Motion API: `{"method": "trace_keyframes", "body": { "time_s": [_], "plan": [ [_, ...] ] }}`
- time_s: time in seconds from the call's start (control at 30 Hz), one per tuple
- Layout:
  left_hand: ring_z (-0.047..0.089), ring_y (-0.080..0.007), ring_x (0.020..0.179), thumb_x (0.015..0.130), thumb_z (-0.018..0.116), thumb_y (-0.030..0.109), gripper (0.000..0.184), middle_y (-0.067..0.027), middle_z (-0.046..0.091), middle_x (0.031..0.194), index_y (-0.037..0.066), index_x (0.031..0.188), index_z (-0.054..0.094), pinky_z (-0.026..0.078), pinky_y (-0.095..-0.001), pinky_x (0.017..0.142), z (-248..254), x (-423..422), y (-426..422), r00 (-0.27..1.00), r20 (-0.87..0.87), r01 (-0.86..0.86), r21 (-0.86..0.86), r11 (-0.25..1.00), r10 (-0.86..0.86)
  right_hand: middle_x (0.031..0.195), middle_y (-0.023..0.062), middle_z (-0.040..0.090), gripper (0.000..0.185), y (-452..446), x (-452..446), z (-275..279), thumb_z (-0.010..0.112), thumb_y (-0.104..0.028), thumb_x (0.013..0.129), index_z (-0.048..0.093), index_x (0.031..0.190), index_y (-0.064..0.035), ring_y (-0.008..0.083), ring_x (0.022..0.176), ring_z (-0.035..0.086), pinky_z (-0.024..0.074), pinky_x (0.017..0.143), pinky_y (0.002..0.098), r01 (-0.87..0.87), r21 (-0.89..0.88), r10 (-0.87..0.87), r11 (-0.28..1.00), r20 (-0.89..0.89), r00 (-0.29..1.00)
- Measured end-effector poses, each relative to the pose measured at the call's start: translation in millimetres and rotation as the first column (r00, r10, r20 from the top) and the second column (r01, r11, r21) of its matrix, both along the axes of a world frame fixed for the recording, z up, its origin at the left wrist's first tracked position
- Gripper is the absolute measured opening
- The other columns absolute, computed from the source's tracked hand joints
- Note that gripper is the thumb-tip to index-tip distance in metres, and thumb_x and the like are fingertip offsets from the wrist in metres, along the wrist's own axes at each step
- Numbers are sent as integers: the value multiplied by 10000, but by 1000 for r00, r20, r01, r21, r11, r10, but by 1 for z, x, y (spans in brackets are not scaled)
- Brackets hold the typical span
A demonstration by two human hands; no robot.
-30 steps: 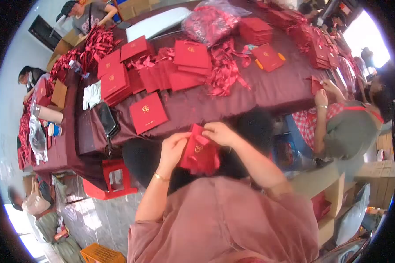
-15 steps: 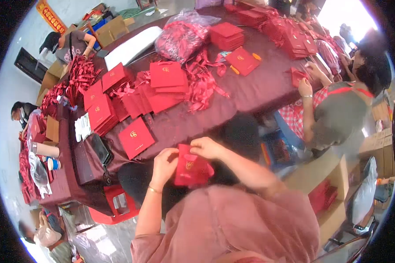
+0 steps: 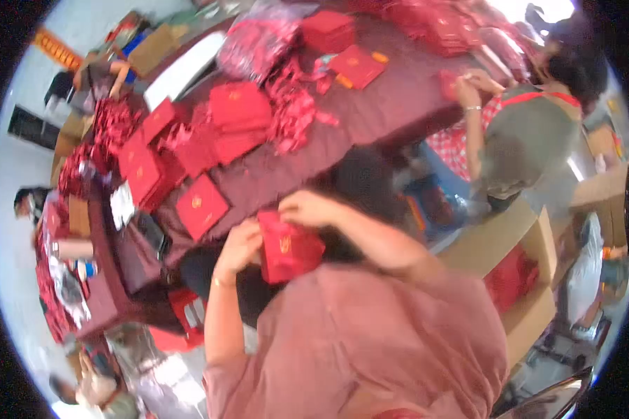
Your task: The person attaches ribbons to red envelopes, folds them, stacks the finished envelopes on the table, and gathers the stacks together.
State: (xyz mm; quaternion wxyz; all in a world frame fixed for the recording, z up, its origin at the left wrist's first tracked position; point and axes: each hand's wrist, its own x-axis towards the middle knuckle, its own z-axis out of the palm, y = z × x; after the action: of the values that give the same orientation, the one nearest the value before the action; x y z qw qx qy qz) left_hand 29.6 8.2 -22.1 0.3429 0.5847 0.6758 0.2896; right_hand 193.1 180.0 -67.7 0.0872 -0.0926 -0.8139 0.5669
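Observation:
A red bag with a gold mark (image 3: 286, 248) is held over my lap, between both hands. My left hand (image 3: 242, 244) pinches its left upper edge. At the top edge, the closed fingers of my right hand (image 3: 306, 209) grip the bag. The picture is blurred, so finger detail is weak. Beyond my hands, a single flat red bag (image 3: 202, 207) lies near the table's edge, with stacked red bags (image 3: 141, 171) behind it to the left. Another red stack (image 3: 239, 112) stands farther back, beside a heap of red ribbons (image 3: 293, 115).
The dark red tablecloth (image 3: 370, 119) runs across in front. A black pouch (image 3: 151, 234) lies at its left. A co-worker (image 3: 531, 140) sits on the right, handling a red item. An open cardboard box (image 3: 531, 307) with red bags stands at my right. A red stool (image 3: 182, 325) is lower left.
The view has turned, so the table items appear farther left. Both hands still hold the bag, which now shows its front more broadly; the ribbon seen on it earlier is no longer distinct.

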Motion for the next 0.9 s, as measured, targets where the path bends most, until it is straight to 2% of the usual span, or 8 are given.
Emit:
{"method": "trace_keyframes", "body": {
  "time_s": [0.03, 0.17, 0.33, 0.5, 0.63, 0.7, 0.77, 0.9],
  "plan": [
    [560, -135, 842, 855, 533, 132, 222, -49, 627, 884, -10, 983, 647, 456, -291, 789, -3, 2, -6, 923, 361, -129, -41, 991, 136, 846, 176, 655, 229, -1, 1, 5, 629, -215, 813, 651, 926, -17, 240, 764, 633, 494, 719, 363, 14, -25, -14, 1000, 3, 1000],
    [609, -206, 935, 851, 469, 177, 378, -66, 652, 924, -87, 1077, 618, 437, -347, 938, -7, -2, -16, 519, 807, -432, -35, 901, 280, 829, 5, 650, 204, 1, 8, 16, 626, -181, 863, 639, 977, -12, 87, 763, 571, 486, 693, 274, 155, -218, -131, 964, 122, 984],
    [543, -183, 1077, 965, 411, 293, 425, -100, 590, 1163, -22, 1217, 544, 391, -330, 984, 19, 24, -22, 542, 728, -549, -72, 833, 420, 755, -34, 575, 138, 7, 8, 5, 611, -140, 874, 618, 869, -2, 51, 715, 495, 426, 649, 236, 223, -307, -241, 925, -21, 970],
    [526, -140, 1091, 930, 469, 96, 264, -73, 573, 1198, -17, 1141, 578, 402, -268, 935, 18, 29, -32, 912, 101, -408, 343, 846, 399, 877, -17, 637, 145, 24, 0, -10, 608, -121, 895, 633, 967, 3, 69, 790, 563, 452, 702, 226, 227, -438, -275, 870, -48, 960],
    [550, -138, 1029, 908, 478, 47, 230, -64, 614, 1103, -22, 1077, 618, 416, -258, 899, 13, 15, -37, 933, 177, -353, 305, 884, 312, 806, -44, 598, 108, 24, -3, -4, 611, -114, 889, 634, 916, -12, 46, 736, 521, 421, 651, 215, 238, -263, -247, 935, 1, 969],
    [584, -149, 958, 894, 501, 40, 213, -70, 643, 989, -27, 1053, 625, 439, -260, 861, 9, 7, -38, 769, 535, -406, -11, 914, 349, 773, -53, 576, 101, 22, -6, 0, 615, -115, 884, 632, 893, -16, 38, 712, 503, 408, 626, 213, 212, -251, -216, 945, 13, 976],
    [598, -151, 907, 881, 539, 43, 200, -86, 647, 931, -29, 1049, 620, 460, -265, 825, 9, 4, -34, 821, 406, -403, -86, 911, 402, 729, -66, 529, 105, 21, -8, 1, 626, -122, 872, 622, 855, -19, 29, 679, 467, 382, 584, 214, 200, -108, -199, 974, 16, 980],
    [580, -141, 887, 848, 610, 48, 174, -74, 627, 941, -19, 1009, 614, 464, -261, 787, -3, -9, -27, 987, 141, -94, 119, 988, 77, 703, -68, 518, 123, 23, -9, -2, 634, -132, 864, 615, 848, -12, 31, 661, 466, 387, 574, 217, 202, -108, -194, 973, 85, 977]
  ]
}}
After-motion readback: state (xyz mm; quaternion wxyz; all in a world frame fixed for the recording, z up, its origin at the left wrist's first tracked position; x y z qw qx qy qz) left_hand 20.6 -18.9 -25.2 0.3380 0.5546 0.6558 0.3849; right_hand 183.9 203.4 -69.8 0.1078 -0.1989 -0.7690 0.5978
